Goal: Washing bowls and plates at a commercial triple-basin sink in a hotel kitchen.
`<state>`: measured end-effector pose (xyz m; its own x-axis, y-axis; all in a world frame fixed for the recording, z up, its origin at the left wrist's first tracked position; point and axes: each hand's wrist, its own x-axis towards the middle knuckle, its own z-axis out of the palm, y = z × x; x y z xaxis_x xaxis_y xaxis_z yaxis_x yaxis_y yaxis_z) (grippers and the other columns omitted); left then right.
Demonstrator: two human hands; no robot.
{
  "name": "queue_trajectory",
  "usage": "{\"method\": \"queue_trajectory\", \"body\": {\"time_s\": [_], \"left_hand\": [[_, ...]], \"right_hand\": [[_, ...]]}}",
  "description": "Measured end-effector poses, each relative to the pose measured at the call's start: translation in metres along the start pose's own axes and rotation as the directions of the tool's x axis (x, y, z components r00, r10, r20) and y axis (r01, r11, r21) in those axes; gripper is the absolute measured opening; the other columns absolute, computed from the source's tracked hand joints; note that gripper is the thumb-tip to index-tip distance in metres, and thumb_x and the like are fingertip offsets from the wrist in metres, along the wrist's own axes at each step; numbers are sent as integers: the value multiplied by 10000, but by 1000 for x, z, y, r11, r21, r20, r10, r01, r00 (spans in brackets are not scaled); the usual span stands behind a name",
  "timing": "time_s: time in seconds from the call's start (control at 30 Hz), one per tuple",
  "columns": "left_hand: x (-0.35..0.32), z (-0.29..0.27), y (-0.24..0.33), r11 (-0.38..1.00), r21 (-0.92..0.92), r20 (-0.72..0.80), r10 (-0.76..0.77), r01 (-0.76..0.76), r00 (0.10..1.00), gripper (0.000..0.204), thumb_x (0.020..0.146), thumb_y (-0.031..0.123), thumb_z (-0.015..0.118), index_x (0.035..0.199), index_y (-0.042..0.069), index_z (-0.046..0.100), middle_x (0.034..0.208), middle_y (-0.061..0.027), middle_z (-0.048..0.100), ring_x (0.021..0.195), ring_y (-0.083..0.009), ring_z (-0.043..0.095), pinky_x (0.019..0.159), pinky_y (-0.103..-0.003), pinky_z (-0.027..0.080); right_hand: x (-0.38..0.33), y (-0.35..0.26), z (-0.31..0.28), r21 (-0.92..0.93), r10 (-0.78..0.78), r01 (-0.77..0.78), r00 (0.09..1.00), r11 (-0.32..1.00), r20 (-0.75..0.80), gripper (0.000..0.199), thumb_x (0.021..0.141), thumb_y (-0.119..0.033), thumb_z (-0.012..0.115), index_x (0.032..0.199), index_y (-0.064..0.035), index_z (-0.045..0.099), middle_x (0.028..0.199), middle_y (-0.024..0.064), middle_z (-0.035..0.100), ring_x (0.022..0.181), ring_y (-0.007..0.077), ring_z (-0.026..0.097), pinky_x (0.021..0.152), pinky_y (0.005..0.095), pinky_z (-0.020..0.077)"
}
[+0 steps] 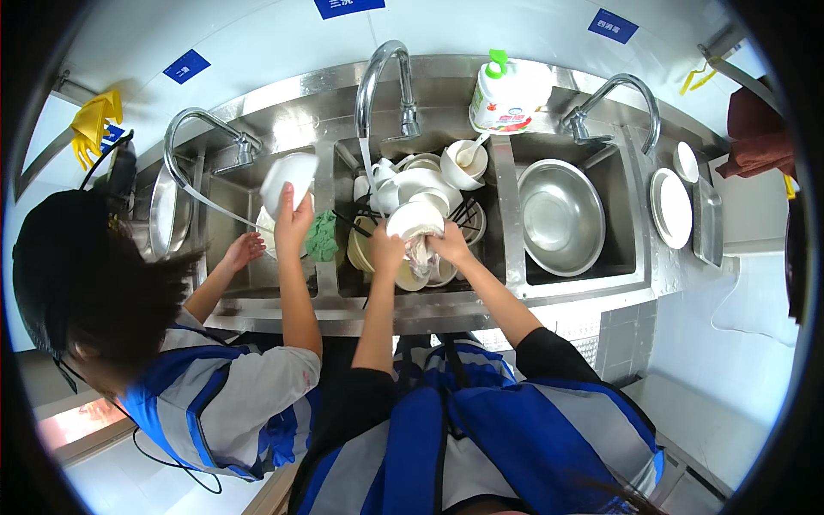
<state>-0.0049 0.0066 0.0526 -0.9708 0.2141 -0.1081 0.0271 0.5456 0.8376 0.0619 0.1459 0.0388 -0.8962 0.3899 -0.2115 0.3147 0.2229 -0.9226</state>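
Over the middle sink, my left hand [388,249] is closed on a white bowl [415,219], which is tilted. Against its near rim, my right hand [450,244] grips a pale, crumpled cloth [420,256]. Below and around both hands lies a pile of white dishes: cups, a large white bowl [429,182] and several smaller pieces. A white bowl with a spoon [469,154] in it rests at the back right of the pile. Dark chopsticks [464,211] stick out beside my right hand. Water runs from the middle faucet [383,73] into this sink.
At the left sink a co-worker's hand [294,213] lifts a white bowl [287,176], near a green cloth [322,236]. The right sink holds a steel basin [562,217]. White plates [671,208] lie on the right counter. A white detergent jug [506,99] stands behind.
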Motion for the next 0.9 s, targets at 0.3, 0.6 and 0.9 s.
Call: {"method": "queue_trajectory", "body": {"time_s": [0.3,0.6,0.9], "left_hand": [[-51,8,-13,978,-30,-79,-208,206,975,430,656,-35,527,1085,-64,524,1036,-231,577,1010,-339,546,880,-345,412],[-20,-4,149,595,-296,634,708,-747,313,398,792,259,607,1168,168,513,852,-156,618,726,-263,604,678,-347,479],[-40,124,179,-165,325,566,823,-931,52,193,898,180,455,750,58,435,569,-61,404,706,-167,541,828,-266,457]], "right_hand": [[-26,17,24,-155,10,-36,986,987,-164,347,667,-93,643,991,18,594,863,203,635,838,332,613,719,363,486],[-37,59,54,9,-236,246,939,969,-249,405,805,-173,597,1166,-26,489,1157,172,527,1078,286,507,888,392,402],[-51,30,28,-143,196,-202,979,969,-56,372,684,-172,667,978,36,575,889,194,632,849,297,623,743,392,475]]}}
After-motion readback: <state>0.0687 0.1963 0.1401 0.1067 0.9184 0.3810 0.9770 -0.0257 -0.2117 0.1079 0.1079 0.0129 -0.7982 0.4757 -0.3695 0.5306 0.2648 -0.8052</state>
